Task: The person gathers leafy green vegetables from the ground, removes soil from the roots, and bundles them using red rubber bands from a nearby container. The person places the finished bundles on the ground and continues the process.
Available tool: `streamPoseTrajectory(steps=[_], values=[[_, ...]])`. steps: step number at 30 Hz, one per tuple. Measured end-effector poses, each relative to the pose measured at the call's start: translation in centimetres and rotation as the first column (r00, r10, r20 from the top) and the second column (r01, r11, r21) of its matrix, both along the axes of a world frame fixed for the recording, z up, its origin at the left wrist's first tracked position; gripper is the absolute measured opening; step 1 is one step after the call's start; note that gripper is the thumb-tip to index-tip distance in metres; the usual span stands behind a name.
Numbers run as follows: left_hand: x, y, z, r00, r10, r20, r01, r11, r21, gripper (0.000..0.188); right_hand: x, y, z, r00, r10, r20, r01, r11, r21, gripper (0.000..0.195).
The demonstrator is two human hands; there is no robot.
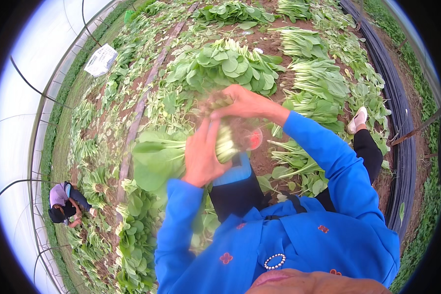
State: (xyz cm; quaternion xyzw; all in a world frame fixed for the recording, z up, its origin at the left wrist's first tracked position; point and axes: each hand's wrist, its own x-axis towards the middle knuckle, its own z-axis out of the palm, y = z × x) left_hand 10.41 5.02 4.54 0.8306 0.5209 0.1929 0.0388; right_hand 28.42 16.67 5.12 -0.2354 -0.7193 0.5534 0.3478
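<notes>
My left hand [205, 156] is wrapped around a bunch of leafy greens [160, 152], pale stems in the palm and broad leaves spreading to the left. The root end of the bunch points right and is blurred by motion. Just above it, my right hand [239, 101] has its thumb and fingers closed on a blurred brown, rooty clump [218, 101]. The fingertips of both hands nearly meet. Behind the root end shows a small round red item [256, 139], too blurred to name.
Heaped cut greens [228, 62] lie ahead, with more bundles in a row [316, 81] to the right. A rolled dark sheet [393, 92] runs along the right side. At far left another person [64, 202] crouches among plants, and a white crate [101, 60] stands beyond.
</notes>
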Motion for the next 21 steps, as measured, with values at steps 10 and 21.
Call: streamPoseTrajectory(steps=[10, 21], values=[[-0.1, -0.3, 0.2, 1.0, -0.019, -0.02, 0.019, 1.0, -0.02, 0.1, 1.0, 0.4, 2.2, 0.927, 0.29, 0.237, -0.281, 0.957, -0.074, 0.029], [0.8, 0.2, 0.5, 0.999, -0.037, 0.026, 0.035, 0.998, 0.045, 0.102, 1.6, 3.3, 0.4, 0.976, -0.06, -0.21, 0.021, 0.983, -0.182, 0.03]])
